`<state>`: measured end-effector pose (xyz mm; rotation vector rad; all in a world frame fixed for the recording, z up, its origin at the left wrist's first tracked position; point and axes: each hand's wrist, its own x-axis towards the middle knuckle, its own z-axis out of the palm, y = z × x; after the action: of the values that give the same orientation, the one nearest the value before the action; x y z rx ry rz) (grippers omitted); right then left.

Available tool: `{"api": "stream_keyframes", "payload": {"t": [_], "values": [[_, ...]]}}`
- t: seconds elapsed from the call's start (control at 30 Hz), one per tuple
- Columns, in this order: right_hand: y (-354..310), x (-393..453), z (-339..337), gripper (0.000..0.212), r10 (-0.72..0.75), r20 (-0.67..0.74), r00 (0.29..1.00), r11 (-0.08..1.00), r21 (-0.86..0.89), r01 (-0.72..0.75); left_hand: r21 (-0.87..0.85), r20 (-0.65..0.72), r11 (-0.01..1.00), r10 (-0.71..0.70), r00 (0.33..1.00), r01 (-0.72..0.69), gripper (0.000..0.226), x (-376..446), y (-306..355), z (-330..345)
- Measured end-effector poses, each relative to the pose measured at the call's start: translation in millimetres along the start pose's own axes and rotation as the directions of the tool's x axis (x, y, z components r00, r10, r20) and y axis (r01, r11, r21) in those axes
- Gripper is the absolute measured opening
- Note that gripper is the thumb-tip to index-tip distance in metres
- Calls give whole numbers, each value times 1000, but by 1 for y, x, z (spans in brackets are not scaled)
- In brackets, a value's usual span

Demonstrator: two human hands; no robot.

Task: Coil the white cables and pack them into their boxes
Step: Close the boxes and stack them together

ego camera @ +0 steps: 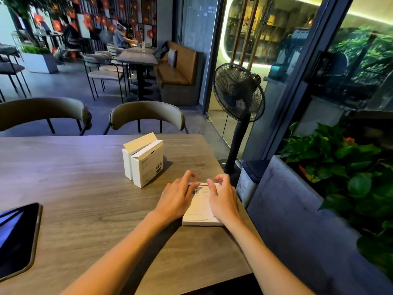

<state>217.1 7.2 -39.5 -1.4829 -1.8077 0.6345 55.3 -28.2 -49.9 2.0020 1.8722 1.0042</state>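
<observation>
Head view shows us at the closing step for one flat white box [200, 211], which lies on the worktop [85, 177] near its right edge, directly under both our hands. Our left hand [177, 195] rests over the box's left side with its fingers curled at the far end, and our right hand [222, 198] covers the right side, thumb and fingers bent around the same far edge. Both seem to pinch or press the end flap [204, 184], though blur there keeps us from telling whether the flap is tucked in or not. No white cable shows anywhere, so we judge that this one is already inside. Two more white boxes [144, 159] stand upright side by side, well apart from our hands toward the middle of the worktop; the rear one has its top flap raised. A dark tablet [17, 237] lies at the left edge. Next, we judge, the flap needs pushing fully home, with the box steadied so it does not slide off the near edge
</observation>
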Motion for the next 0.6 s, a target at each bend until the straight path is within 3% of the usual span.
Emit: {"api": "stream_keyframes", "payload": {"t": [0.13, 0.23, 0.37, 0.47, 0.6], "values": [[-13, -2, -2, 18, -41, -177, 983, 987, 147, 68, -155, -47, 987, -46, 998, 38, 27, 5, 7, -9], [-20, 1, -5, 16, -140, -283, 949, 953, 221, 206, -305, -149, 949, 35, 988, -79, 21, 7, 7, -13], [-21, 13, -11, 16, -364, -176, 915, 909, 148, 390, -296, -281, 941, 79, 957, -165, 25, 4, -5, -20], [-25, 18, -19, 27, -462, -108, 880, 870, 139, 473, -280, -333, 941, 89, 939, -189, 9, 3, -11, -22], [-27, 21, -20, 33, -572, -148, 806, 802, 103, 588, -331, -378, 919, 77, 923, -213, 8, -1, -5, -22]]}}
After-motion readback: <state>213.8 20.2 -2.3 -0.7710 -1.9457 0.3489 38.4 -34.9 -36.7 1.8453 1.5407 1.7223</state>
